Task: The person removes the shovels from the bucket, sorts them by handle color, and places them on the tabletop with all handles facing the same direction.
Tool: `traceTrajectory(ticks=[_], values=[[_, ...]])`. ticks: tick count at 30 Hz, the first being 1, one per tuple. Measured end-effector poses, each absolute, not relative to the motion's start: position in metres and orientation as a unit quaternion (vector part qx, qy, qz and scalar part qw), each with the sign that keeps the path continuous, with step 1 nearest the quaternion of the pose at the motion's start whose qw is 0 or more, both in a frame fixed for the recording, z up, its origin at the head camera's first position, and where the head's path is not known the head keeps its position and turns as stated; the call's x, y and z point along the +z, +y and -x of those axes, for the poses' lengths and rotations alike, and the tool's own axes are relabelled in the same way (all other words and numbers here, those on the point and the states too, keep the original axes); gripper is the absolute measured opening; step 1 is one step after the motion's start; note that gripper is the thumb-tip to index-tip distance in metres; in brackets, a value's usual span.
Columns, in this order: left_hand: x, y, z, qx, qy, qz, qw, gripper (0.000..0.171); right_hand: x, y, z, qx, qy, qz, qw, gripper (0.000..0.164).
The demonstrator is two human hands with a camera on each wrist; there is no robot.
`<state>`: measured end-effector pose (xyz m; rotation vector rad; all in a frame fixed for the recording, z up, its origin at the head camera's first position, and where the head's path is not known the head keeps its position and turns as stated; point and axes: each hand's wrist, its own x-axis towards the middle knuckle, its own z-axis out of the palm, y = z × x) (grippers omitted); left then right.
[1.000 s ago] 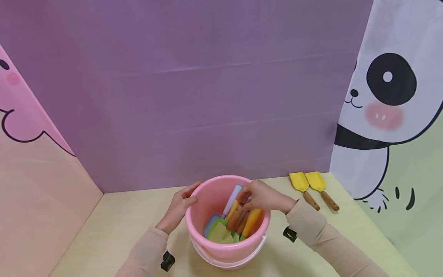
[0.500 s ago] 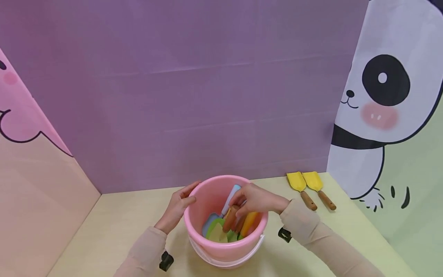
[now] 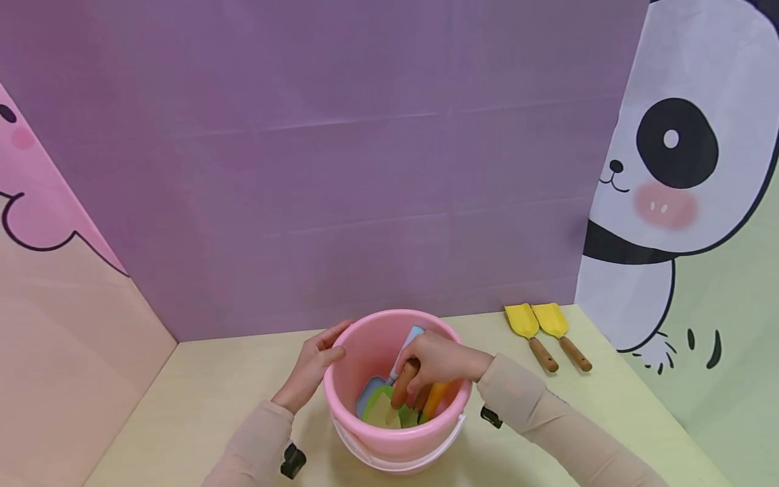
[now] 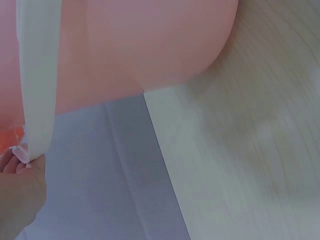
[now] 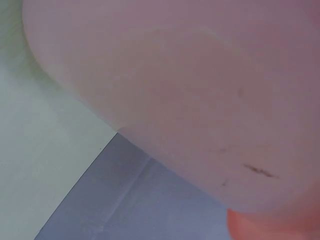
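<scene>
A pink bucket (image 3: 395,443) stands upright on the table, its white handle (image 3: 420,465) hanging down in front. At its left rim my left hand (image 3: 308,368) holds on, the thumb over the edge; the left wrist view shows this hand (image 4: 22,192) by the handle's end. My right hand (image 3: 443,360) reaches inside and grips a wooden-handled toy shovel (image 3: 403,391) by its brown handle. Beside it are a blue shovel (image 3: 368,392), green blades (image 3: 382,411) and an orange-yellow handle (image 3: 435,400). The right wrist view shows mostly the bucket's outer wall (image 5: 150,100), with the fingers hidden.
Two yellow shovels (image 3: 523,318) with wooden handles lie side by side at the back right of the pale table (image 3: 231,379). A purple cloth wall (image 3: 316,169) closes the back, with a panda-printed panel (image 3: 645,291) on the right.
My right hand has lowered deeper into the bucket and its fingers have closed round the brown handle. My left hand stays on the rim.
</scene>
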<state>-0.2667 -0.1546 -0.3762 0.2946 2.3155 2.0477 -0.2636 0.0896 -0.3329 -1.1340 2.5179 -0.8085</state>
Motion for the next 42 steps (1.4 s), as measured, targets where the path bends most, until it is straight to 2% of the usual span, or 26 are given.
traceTrajectory(ticks=[18,35,42], values=[[-0.374,-0.154,0.263,0.649,0.755,-0.093,0.019,0.051,-0.334,0.089,0.264,-0.271,0.857,0.420,0.127,0.023],[-0.368,-0.151,0.257,0.640,0.763,-0.095,0.016,0.051,-0.324,0.099,0.257,-0.310,0.839,0.423,0.146,0.021],[-0.366,-0.150,0.256,0.641,0.763,-0.088,0.012,0.052,-0.311,0.109,0.254,-0.302,0.843,0.430,0.118,0.021]])
